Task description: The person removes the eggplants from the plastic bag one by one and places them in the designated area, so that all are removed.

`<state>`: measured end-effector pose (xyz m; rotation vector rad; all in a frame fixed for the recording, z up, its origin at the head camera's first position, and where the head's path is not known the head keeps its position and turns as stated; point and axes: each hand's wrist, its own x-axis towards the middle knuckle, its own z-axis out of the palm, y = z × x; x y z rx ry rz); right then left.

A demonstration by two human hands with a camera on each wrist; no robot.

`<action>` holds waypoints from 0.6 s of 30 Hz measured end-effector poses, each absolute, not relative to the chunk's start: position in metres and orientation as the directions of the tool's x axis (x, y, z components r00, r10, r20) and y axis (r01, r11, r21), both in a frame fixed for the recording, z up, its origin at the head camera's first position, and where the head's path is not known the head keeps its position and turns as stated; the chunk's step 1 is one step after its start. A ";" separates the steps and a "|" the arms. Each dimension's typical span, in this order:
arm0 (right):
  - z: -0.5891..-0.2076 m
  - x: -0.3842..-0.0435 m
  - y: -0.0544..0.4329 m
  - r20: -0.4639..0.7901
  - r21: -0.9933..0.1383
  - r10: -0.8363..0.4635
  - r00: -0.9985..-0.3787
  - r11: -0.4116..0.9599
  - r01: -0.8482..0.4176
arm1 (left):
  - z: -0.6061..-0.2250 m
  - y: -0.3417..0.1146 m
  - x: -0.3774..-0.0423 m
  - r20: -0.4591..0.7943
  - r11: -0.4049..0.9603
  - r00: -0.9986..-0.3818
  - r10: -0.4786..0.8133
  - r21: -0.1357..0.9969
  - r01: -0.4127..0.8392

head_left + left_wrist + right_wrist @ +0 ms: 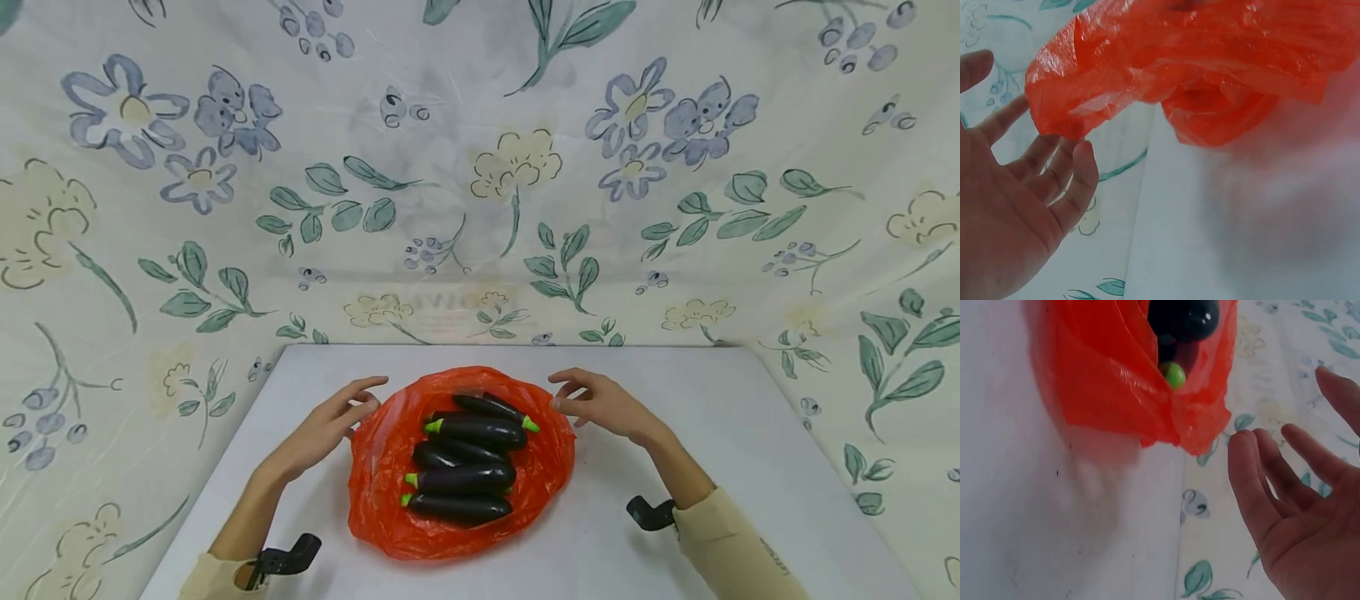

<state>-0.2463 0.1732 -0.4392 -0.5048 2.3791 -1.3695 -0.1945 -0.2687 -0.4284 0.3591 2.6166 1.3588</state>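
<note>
Two open hands beside one red plastic bag of eggplants

One red plastic bag [375,508] sits near the middle of one white tabletop [690,400], its mouth spread wide toward the viewer. Inside lie glossy, dark purple eggplants [467,478], stacked in a rough column. At least five can be made out; they overlap, so the exact total cannot be told. Three bright green stem ends [433,426] point left; one, on the topmost eggplant, points right.

Two bare hands flank the bag, one on each side, and neither grips anything. The left hand [333,421] is at the bag's upper left edge, well open, with fingers spread and gently bent. In the left wrist view, its fingertips meet or pass behind the edge of the red plastic; whether they touch it cannot be told. The right hand [603,408] is at the upper right edge, also open, its fingers apart and slightly bent. The right wrist view shows its fingertips near the plastic, with a narrow gap between.

Two beige sleeves [735,542] cover the forearms, and two black devices [292,557] show, one at each wrist. Behind and around the table hangs pale cloth [465,217] printed with blue and cream flowers and green leaves.
</note>
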 end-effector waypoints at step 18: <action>-0.446 -0.244 0.137 -0.200 -0.877 -0.595 -0.778 0.463 -0.128 | -0.436 -0.265 -0.197 -0.060 0.560 -0.938 0.343 0.814 0.153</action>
